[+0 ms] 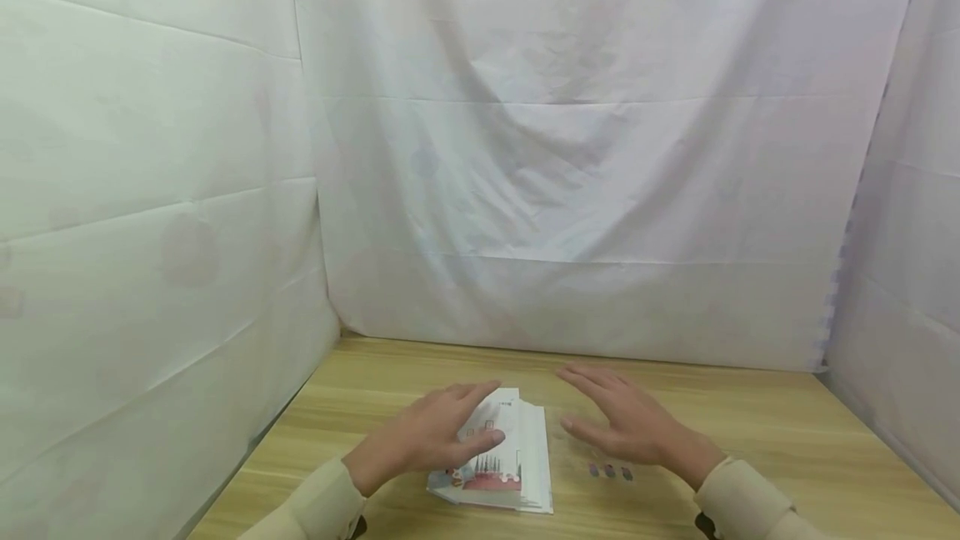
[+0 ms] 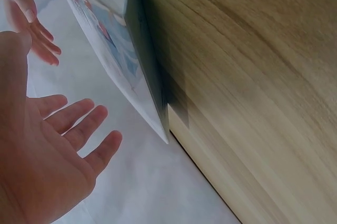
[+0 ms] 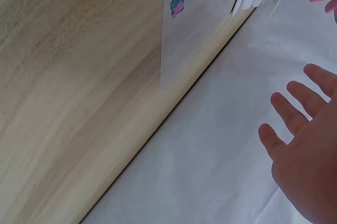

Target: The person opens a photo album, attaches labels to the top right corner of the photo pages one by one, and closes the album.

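An illustrated booklet with loose-looking white pages lies on the wooden table, printed with a pink and blue picture. My left hand is held over its left side, fingers extended, gripping nothing. In the left wrist view a gap shows between that hand and the booklet. To the booklet's right lies a clear sheet with small pink, purple and teal stickers. Above and beyond this sheet, my right hand hovers with spread fingers and holds nothing. The two palms roughly face each other.
The wood-grain table extends to both sides of the hands. White cloth hangs behind it as a back curtain, with further cloth walls at the left and right.
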The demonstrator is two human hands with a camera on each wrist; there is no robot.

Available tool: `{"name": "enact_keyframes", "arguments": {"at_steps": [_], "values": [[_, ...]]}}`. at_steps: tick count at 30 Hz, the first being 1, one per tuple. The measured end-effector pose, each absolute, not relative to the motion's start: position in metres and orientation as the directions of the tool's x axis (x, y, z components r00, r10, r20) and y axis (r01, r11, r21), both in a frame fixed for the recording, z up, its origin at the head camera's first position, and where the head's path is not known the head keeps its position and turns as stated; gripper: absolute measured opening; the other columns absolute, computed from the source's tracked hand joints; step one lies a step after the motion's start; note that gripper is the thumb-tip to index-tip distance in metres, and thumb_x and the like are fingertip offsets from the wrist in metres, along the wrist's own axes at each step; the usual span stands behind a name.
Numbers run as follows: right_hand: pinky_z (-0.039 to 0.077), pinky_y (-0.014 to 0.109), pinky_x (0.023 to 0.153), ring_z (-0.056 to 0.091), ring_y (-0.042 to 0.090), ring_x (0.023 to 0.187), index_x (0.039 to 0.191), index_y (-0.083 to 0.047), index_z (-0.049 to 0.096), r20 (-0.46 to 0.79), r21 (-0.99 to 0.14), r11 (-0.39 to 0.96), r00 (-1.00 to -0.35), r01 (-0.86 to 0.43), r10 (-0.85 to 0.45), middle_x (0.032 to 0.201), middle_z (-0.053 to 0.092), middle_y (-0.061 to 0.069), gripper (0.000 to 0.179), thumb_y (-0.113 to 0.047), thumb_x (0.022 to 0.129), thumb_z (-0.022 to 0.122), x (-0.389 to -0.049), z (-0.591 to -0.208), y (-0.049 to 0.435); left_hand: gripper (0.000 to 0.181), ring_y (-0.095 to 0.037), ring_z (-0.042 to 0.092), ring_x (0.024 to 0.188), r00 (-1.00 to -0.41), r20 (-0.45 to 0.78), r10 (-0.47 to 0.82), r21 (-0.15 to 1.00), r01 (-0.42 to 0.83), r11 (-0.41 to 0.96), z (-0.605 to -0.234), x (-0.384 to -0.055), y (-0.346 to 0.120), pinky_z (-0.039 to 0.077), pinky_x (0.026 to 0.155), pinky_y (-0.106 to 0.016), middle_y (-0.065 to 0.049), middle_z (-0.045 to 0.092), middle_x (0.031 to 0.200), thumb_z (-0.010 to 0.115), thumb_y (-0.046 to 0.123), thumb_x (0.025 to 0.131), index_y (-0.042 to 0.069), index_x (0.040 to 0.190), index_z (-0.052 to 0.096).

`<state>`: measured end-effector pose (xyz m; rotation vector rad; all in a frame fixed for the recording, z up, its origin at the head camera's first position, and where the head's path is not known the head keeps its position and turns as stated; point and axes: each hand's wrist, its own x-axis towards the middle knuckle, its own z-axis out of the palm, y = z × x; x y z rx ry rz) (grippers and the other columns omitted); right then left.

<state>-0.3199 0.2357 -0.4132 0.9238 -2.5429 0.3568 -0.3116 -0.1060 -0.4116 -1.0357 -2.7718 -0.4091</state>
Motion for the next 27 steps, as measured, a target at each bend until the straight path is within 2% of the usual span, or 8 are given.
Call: {"name": "enact_keyframes", "arguments": {"at_steps": [3, 8, 13, 16, 20, 27], "values": [[0.042, 0.058, 0.109, 0.048, 0.021, 0.139, 0.154, -0.039, 0.035, 0.453, -0.096, 0.75, -0.7, -0.654, -0.552, 0.157, 0.042, -0.011, 0.068, -0.058, 0.094, 0.06, -0.319, -0.415, 0.234, 0.073, -0.02, 0.052, 0.136, -0.756, 0.219, 0.617, 0.2, 0.653, 0.73, -0.412, -0.309, -0.104, 0.047, 0.108, -0.047, 0.006, 0.05, 0.151, 0.035, 0.077, 0.094, 0.043, 0.157, 0.02], [0.042, 0.06, 0.108, 0.049, 0.025, 0.139, 0.154, -0.039, 0.035, 0.451, -0.107, 0.747, -0.702, -0.656, -0.552, 0.156, 0.043, -0.009, 0.068, -0.056, 0.094, 0.062, -0.317, -0.418, 0.231, 0.076, -0.018, 0.054, 0.133, -0.729, 0.234, 0.643, 0.165, 0.682, 0.713, -0.415, -0.305, -0.103, 0.049, 0.106, -0.046, 0.006, 0.052, 0.149, 0.037, 0.077, 0.093, 0.04, 0.158, 0.022], [0.042, 0.061, 0.108, 0.049, 0.026, 0.139, 0.154, -0.041, 0.034, 0.442, -0.113, 0.759, -0.716, -0.642, -0.54, 0.158, 0.041, -0.009, 0.067, -0.062, 0.094, 0.056, -0.315, -0.423, 0.229, 0.078, -0.017, 0.054, 0.134, -0.729, 0.228, 0.645, 0.158, 0.681, 0.715, -0.418, -0.302, -0.102, 0.05, 0.105, -0.045, 0.007, 0.05, 0.151, 0.037, 0.079, 0.092, 0.043, 0.158, 0.019], [0.042, 0.06, 0.107, 0.05, 0.026, 0.139, 0.154, -0.04, 0.035, 0.446, -0.109, 0.757, -0.712, -0.645, -0.542, 0.158, 0.041, -0.009, 0.067, -0.06, 0.095, 0.058, -0.315, -0.425, 0.228, 0.078, -0.017, 0.054, 0.133, -0.733, 0.222, 0.643, 0.159, 0.678, 0.718, -0.419, -0.301, -0.101, 0.051, 0.104, -0.046, 0.007, 0.049, 0.151, 0.036, 0.079, 0.091, 0.043, 0.158, 0.019], [0.042, 0.06, 0.108, 0.05, 0.027, 0.138, 0.154, -0.038, 0.036, 0.445, -0.106, 0.748, -0.704, -0.655, -0.554, 0.158, 0.042, -0.008, 0.068, -0.053, 0.094, 0.063, -0.316, -0.428, 0.226, 0.078, -0.017, 0.056, 0.13, -0.722, 0.236, 0.65, 0.149, 0.688, 0.71, -0.421, -0.299, -0.102, 0.052, 0.102, -0.045, 0.006, 0.051, 0.149, 0.038, 0.078, 0.092, 0.039, 0.158, 0.023], [0.042, 0.059, 0.108, 0.05, 0.025, 0.138, 0.154, -0.037, 0.038, 0.434, -0.106, 0.742, -0.702, -0.662, -0.564, 0.157, 0.044, -0.004, 0.067, -0.054, 0.094, 0.063, -0.314, -0.431, 0.221, 0.079, -0.017, 0.058, 0.128, -0.7, 0.261, 0.664, 0.144, 0.709, 0.69, -0.424, -0.298, -0.104, 0.053, 0.1, -0.044, 0.003, 0.055, 0.146, 0.041, 0.075, 0.093, 0.034, 0.158, 0.026]]}}
